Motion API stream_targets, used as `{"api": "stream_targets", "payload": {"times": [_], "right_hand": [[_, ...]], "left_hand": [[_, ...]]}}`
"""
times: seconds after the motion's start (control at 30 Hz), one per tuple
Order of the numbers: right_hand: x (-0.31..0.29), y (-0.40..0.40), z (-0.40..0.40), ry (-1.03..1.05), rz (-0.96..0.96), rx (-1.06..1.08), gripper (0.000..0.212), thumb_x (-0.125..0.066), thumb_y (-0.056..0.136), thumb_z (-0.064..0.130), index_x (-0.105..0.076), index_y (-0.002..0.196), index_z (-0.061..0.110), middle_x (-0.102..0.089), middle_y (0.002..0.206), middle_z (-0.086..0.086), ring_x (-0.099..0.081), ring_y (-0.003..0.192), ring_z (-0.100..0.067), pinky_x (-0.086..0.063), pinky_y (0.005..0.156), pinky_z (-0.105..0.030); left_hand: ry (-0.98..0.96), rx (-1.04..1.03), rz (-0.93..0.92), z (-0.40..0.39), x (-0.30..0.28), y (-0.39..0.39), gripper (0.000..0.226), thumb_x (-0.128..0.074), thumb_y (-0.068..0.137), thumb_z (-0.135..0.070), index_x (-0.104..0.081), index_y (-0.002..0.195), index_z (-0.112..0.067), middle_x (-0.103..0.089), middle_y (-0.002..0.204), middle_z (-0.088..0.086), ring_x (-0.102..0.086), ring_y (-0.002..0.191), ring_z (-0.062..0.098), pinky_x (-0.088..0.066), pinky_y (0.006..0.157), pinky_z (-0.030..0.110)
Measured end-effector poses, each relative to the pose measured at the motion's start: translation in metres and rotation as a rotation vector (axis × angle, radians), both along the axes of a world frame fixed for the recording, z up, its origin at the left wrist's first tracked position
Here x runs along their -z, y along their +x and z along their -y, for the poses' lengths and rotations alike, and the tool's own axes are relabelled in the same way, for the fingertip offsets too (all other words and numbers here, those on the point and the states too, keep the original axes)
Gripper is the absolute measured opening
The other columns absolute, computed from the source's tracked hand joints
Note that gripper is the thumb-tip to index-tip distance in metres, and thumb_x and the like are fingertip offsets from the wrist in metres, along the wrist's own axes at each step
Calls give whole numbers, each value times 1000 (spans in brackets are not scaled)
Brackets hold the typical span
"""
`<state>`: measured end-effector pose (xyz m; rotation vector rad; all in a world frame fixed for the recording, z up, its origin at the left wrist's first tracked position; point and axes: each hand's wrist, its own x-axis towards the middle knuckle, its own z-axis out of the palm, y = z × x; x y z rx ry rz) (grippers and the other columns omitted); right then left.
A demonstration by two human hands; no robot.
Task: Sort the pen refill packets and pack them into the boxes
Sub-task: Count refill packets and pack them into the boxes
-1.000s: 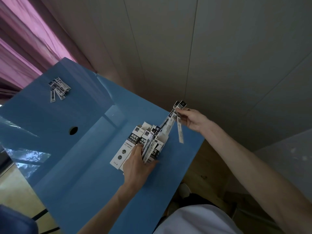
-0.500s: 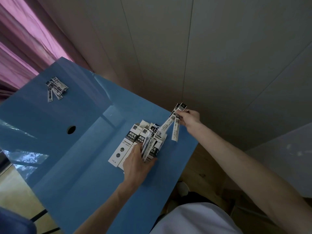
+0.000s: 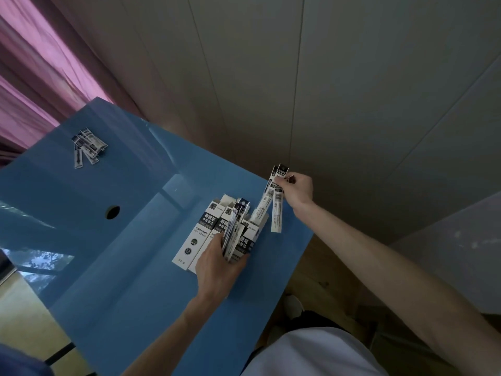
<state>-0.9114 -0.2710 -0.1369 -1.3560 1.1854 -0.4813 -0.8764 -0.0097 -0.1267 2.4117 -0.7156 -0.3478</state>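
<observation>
Packets of pen refills lie in three places. Far left, a loose pile of packets [image 3: 88,147] sits near the back corner of the blue bench [image 3: 122,280], well apart from everything else and close to the pink curtain [image 3: 35,85]. A round hole [image 3: 112,212] in the bench top lies between that pile and the work area.

Toward the middle, the white and black boxes [image 3: 199,234] lie side by side with their open ends facing away from the person. The left hand [image 3: 219,270] rests over their near ends and grips an upright bundle of packets [image 3: 233,232] between thumb and fingers.

To the right, the right hand [image 3: 295,188] pinches the top ends of a few packets [image 3: 275,202]. One of them hangs free beside the rightmost box; the others slant down toward its open mouth, though I cannot tell whether they are already inside.

Judging by this, the step in hand is packing: feeding sorted packets into the rightmost box. The next move likely calls for lining the dangling ends up with the mouth and sliding them in while the left hand steadies the boxes.

Room is tight on the right: the boxes sit near the bench's right edge, where a dropped packet could fall to the floor. Bare bench shows to the left of the boxes.
</observation>
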Motion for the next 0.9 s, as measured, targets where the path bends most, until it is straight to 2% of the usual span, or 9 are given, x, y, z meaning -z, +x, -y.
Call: {"api": "stream_targets", "payload": {"times": [0.13,0.23,0.37,0.47,0.53,0.63,0.67,0.8,0.9], "right_hand": [[-7,4,-9,-9,57,-95,9,-79,90,24,-76,86,16,-77,89,-3,-75,89,-22,-61,88,-45],[-19,7,-16,-18,107,-148,8,-79,89,23,-77,92,15,-78,91,-1,-76,88,-20,-61,89,-48],[-42,3,-24,19,159,-248,9,-80,89,19,-76,94,12,-78,91,-8,-75,90,-33,-61,85,-54],[-53,-3,-30,-47,139,-369,7,-80,88,19,-78,89,13,-78,85,-5,-76,84,-25,-62,82,-47],[-61,-6,-33,-147,95,-429,11,-80,89,23,-78,84,13,-77,75,-2,-72,70,-16,-59,71,-39],[-70,-13,-37,-213,23,-531,15,-78,91,24,-77,80,14,-67,54,9,-54,45,-1,-42,50,-21],[-72,-14,-38,-227,4,-567,16,-77,91,24,-77,80,13,-65,51,10,-47,40,-1,-37,46,-19],[-77,-17,-42,-253,-43,-688,25,-78,90,27,-78,82,4,-72,65,-7,-42,39,-1,-32,42,-16],[-84,-20,-41,-175,17,-676,19,-79,90,24,-78,90,5,-77,74,-5,-51,44,1,-37,44,-15]], "left_hand": [[-87,-5,1,-2,-3,1,46,-88,74,-39,-54,104,-31,-59,91,-23,-59,84,9,-48,68,32],[-132,-33,28,-1,-4,-1,48,-89,74,-37,-58,110,-27,-57,92,-26,-58,85,8,-45,70,29],[-193,-72,32,3,-6,-2,49,-88,75,-36,-58,113,-28,-58,91,-29,-61,87,7,-50,71,31],[-256,-100,23,5,-7,-2,51,-88,76,-36,-58,116,-27,-61,95,-25,-61,87,1,-48,70,23],[-291,-105,23,5,-9,-2,51,-88,76,-35,-57,115,-29,-62,97,-24,-61,89,-2,-47,70,19],[-332,-119,13,5,-10,-2,51,-88,76,-32,-55,114,-30,-62,98,-22,-60,92,-3,-49,71,22],[-342,-125,7,5,-10,-2,50,-88,76,-32,-55,114,-30,-62,98,-21,-61,92,-2,-51,72,25],[-375,-127,-5,5,-8,0,50,-89,76,-31,-57,113,-28,-63,99,-19,-63,91,1,-56,74,34],[-393,-120,-14,4,-8,1,49,-90,74,-30,-57,111,-29,-64,97,-20,-63,91,2,-57,75,34]]}}
